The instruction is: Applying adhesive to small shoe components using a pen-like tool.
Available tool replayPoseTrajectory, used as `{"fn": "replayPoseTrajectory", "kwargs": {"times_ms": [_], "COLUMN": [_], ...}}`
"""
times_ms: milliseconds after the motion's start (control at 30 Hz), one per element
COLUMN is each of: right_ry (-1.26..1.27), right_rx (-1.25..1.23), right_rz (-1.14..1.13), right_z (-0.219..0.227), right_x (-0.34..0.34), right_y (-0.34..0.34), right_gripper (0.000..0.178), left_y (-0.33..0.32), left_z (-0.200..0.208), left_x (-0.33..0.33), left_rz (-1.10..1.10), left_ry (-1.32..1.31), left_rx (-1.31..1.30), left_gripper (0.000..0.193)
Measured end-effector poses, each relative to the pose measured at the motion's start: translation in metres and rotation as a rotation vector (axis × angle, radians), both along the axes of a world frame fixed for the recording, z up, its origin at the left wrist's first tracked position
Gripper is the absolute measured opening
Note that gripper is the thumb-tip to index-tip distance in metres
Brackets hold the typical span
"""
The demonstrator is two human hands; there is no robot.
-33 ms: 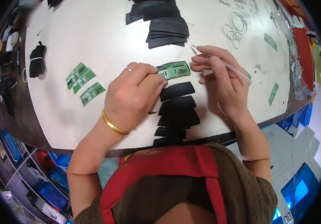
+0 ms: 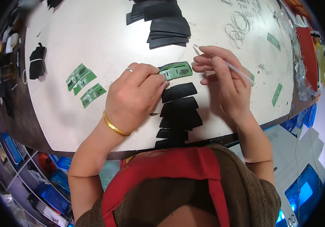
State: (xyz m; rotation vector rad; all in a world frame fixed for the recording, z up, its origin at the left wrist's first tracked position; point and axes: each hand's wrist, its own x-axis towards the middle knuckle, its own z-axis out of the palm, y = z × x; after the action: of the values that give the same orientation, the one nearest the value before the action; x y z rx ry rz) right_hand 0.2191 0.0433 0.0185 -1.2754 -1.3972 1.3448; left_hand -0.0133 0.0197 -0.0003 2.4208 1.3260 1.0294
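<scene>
My left hand (image 2: 132, 92) is closed on the left end of a green slotted template (image 2: 179, 71), its fingertips pressing it down. The template lies over a black fabric-like piece, whose dark edge shows along the top. In my right hand (image 2: 226, 81) is a slim whitish pen (image 2: 237, 72), lying across the palm with its thin tip pointing up and left, apart from the template. The right fingers are curled just right of the template's end. Several similar black pieces (image 2: 179, 92) run in an overlapping column below it, toward my body.
Beyond my hands lies a fanned stack of black pieces (image 2: 170, 28). Other green templates (image 2: 83, 77) are at left, near a banded black bundle (image 2: 37, 62). At right are loose elastic-like loops (image 2: 240, 22) and another green template (image 2: 277, 94). Shelves (image 2: 30, 166) stand below the table's left edge.
</scene>
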Motion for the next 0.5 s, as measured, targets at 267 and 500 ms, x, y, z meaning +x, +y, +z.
{"fn": "replayPoseTrajectory", "kwargs": {"times_ms": [267,500], "right_ry": [0.042,0.061], "right_rx": [-0.013,-0.013], "right_rz": [-0.064,-0.06], "right_z": [-0.002,-0.0044], "right_x": [-0.0033,-0.0031], "right_y": [-0.0022,-0.0014], "right_gripper": [0.035,0.035], "left_y": [0.0014,0.0057], "left_z": [-0.0012,0.0004], "left_x": [0.0021,-0.0001], "left_rz": [0.022,0.0], "left_ry": [0.015,0.019], "left_rx": [-0.055,-0.078], "left_gripper": [0.025,0.025]}}
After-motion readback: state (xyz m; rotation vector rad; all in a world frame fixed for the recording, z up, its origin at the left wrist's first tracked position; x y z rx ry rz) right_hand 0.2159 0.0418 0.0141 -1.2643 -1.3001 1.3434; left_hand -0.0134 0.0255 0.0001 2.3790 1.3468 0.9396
